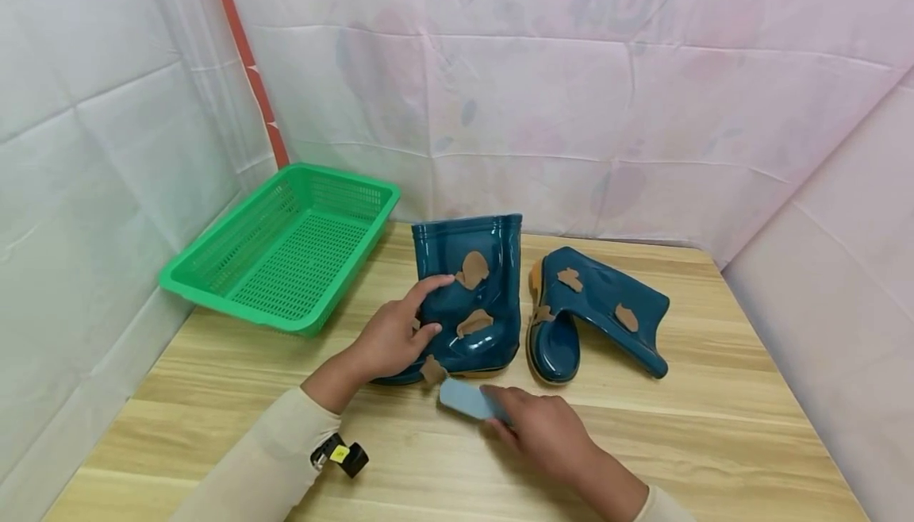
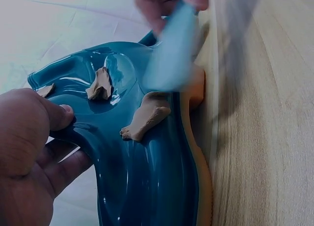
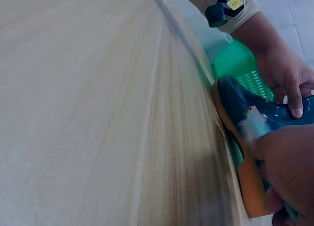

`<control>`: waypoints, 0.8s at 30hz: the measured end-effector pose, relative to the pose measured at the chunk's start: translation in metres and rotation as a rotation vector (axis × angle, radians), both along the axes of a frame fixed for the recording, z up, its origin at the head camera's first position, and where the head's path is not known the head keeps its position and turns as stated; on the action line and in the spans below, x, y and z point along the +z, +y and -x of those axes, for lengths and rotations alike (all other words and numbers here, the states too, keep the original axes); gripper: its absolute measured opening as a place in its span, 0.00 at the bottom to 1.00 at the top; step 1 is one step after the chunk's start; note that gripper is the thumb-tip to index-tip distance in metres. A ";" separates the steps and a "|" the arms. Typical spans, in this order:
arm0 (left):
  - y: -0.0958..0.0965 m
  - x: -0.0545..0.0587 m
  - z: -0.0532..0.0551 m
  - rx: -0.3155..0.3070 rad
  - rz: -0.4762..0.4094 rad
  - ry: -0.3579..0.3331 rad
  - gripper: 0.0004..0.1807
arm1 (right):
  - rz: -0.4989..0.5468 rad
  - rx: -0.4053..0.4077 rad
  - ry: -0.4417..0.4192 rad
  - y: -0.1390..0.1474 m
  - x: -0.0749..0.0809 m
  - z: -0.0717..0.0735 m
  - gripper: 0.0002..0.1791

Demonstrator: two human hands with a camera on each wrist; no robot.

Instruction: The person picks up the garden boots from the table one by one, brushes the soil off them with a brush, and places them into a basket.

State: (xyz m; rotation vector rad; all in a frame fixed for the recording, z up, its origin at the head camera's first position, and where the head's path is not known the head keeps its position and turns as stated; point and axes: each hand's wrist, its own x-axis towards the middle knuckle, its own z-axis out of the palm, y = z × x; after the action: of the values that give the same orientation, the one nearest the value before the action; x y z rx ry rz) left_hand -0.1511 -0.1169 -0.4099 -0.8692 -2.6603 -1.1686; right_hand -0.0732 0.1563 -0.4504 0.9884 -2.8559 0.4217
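A dark teal rain boot (image 1: 494, 297) with an orange sole stands on the table, brown mud-like patches stuck to it. My left hand (image 1: 388, 339) grips it at the instep, thumb on the near side and fingers behind the boot. In my right hand (image 1: 548, 431) is a flat, light blue scraper (image 1: 464, 397). In the left wrist view the blurred scraper (image 2: 171, 54) reaches the edge of a brown patch (image 2: 145, 117) low on the boot, just above the sole. Part of the toe is hidden under my left hand in the head view.
A second teal boot (image 1: 603, 296), also patched with brown, lies bent over to the right. At the back left sits a green mesh basket (image 1: 236, 309) with nothing in it. White cloth (image 1: 528, 109) hangs behind the wooden table (image 1: 678, 443).
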 end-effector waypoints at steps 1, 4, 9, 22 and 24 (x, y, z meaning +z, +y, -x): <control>0.000 0.000 0.000 0.000 0.000 -0.003 0.43 | -0.008 0.009 -0.009 0.001 0.000 0.000 0.24; 0.000 -0.001 -0.001 0.000 -0.001 -0.011 0.42 | 0.003 0.007 0.009 0.003 0.002 0.000 0.25; 0.001 -0.002 -0.001 0.004 -0.002 -0.004 0.42 | 0.093 -0.048 0.134 -0.001 0.005 0.003 0.28; 0.002 -0.003 -0.001 0.010 0.017 -0.010 0.41 | 0.011 -0.004 0.041 -0.003 0.001 -0.002 0.23; 0.001 -0.003 -0.002 0.018 0.025 -0.019 0.41 | -0.012 0.013 -0.009 -0.003 0.000 -0.003 0.23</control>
State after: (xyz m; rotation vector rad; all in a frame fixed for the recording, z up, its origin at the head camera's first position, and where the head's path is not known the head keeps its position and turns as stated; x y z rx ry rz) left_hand -0.1493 -0.1154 -0.4125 -0.8399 -2.6972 -1.1478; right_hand -0.0707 0.1534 -0.4503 1.0107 -2.8652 0.4117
